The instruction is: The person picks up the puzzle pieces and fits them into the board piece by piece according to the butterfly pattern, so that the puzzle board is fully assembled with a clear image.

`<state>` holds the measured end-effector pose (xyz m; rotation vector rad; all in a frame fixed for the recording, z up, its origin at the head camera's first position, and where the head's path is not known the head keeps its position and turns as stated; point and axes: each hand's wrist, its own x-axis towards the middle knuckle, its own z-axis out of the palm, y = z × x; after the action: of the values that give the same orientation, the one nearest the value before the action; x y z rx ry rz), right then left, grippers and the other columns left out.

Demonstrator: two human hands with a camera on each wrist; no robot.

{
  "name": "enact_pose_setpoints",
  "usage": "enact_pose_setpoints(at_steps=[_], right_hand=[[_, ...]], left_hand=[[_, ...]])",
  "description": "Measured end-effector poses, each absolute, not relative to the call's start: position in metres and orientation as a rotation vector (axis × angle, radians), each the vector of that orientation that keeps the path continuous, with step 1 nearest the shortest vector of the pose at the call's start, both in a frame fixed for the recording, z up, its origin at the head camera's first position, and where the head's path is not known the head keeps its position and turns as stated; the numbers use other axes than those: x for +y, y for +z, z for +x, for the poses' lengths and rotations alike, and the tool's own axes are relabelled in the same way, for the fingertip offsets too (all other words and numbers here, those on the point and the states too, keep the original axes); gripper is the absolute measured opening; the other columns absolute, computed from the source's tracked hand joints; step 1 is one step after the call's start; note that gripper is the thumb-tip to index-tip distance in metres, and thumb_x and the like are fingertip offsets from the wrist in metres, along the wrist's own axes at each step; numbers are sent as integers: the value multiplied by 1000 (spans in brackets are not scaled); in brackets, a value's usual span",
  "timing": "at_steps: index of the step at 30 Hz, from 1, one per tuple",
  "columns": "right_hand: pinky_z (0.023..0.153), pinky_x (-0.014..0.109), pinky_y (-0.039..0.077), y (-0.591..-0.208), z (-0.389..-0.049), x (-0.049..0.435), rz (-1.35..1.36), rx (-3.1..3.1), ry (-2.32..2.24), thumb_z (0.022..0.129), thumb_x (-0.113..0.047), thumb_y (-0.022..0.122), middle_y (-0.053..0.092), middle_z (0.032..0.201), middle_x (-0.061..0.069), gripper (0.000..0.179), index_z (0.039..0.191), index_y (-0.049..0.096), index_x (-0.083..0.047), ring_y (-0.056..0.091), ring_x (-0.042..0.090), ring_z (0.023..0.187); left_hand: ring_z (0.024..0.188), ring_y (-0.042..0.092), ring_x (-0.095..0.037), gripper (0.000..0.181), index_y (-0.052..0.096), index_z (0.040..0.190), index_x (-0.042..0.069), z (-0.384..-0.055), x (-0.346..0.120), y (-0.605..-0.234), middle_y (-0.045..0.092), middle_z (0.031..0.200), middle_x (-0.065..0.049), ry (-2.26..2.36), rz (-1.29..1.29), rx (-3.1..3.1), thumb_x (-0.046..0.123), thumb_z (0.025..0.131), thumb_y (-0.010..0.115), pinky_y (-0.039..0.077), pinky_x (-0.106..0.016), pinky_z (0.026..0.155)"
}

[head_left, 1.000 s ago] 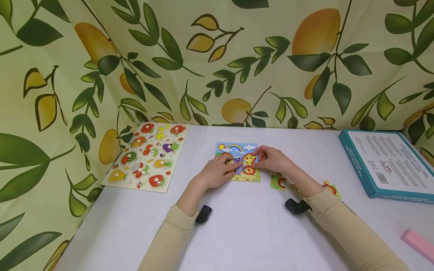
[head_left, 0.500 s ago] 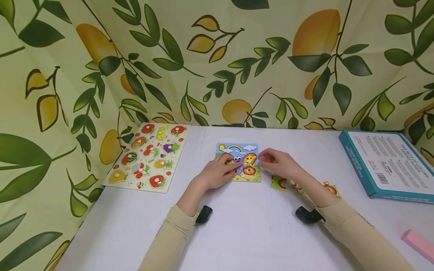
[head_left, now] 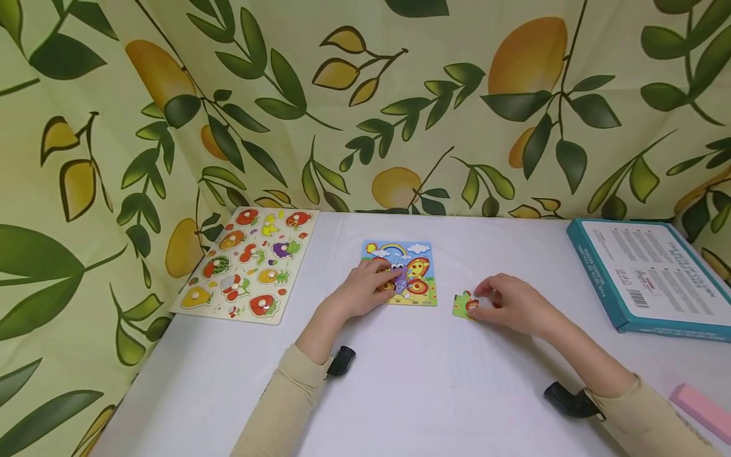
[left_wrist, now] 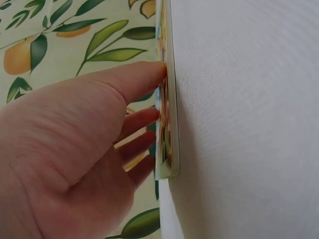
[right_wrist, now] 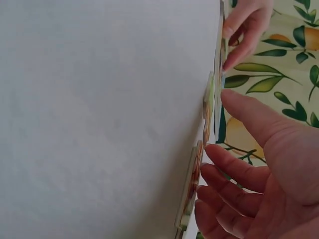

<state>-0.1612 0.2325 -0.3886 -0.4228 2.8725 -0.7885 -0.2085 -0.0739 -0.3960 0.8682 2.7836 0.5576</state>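
Note:
A square butterfly jigsaw puzzle point(head_left: 419, 267) lies flat on the white table, with a rainbow and a sun along its top. My left hand point(head_left: 358, 289) rests on its left part, thumb and fingertips touching the face and hiding some of the picture. To the right of the puzzle is a loose green and red puzzle piece point(head_left: 461, 306). My right hand point(head_left: 514, 304) is over that piece's right side with thumb and fingers apart. In the right wrist view, another loose piece point(right_wrist: 189, 186) lies under the fingers; I see no piece held between them.
A wooden fruit puzzle board point(head_left: 242, 266) lies at the back left. A teal and white box point(head_left: 657, 279) is at the back right. Near the right edge sits a pink block point(head_left: 702, 409). Patterned fabric point(head_left: 365, 127) hangs behind the table.
My right hand has left the puzzle's right edge and moved right and toward me, over the loose pieces. My left hand has stayed on the puzzle.

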Motion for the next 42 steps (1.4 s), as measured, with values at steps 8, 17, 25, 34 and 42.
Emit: enact_pose_setpoints(at_steps=[8,17,25,34,42], right_hand=[[69,34,41,-390,-154,228,-434,2919,-779,76,-30,84,56,90,2,38,101,66,-7,46,22,85],[57,25,42,-385,-159,217,-425,2800,-987,84,-22,78,58,80,-1,28,100,60,-9,50,17,73],[62,28,45,-384,-183,170,-375,2605,-1307,91,-32,70,69,79,0,23,96,65,-9,58,17,74],[66,25,54,-400,-209,113,-273,2414,-1474,92,-24,69,70,76,3,23,98,65,-3,64,14,68],[59,25,53,-405,-222,95,-272,2510,-1380,90,-25,72,68,74,2,19,91,66,-7,63,14,61]], left_hand=[[137,35,-28,54,49,144,11,-199,-73,-390,41,149,-11,558,805,2874,32,96,62,36,-46,108],[147,17,-24,74,26,154,7,-167,-110,-386,17,162,-8,706,608,2710,39,96,60,23,-41,116],[148,15,-24,71,29,152,3,-161,-126,-386,19,161,-9,707,620,2641,37,97,59,20,-40,117],[148,14,-23,71,28,153,4,-161,-131,-392,17,162,-6,639,732,2648,37,98,58,19,-39,117],[148,15,-21,71,26,154,6,-164,-134,-393,17,162,-5,616,744,2652,37,98,57,19,-39,117]])
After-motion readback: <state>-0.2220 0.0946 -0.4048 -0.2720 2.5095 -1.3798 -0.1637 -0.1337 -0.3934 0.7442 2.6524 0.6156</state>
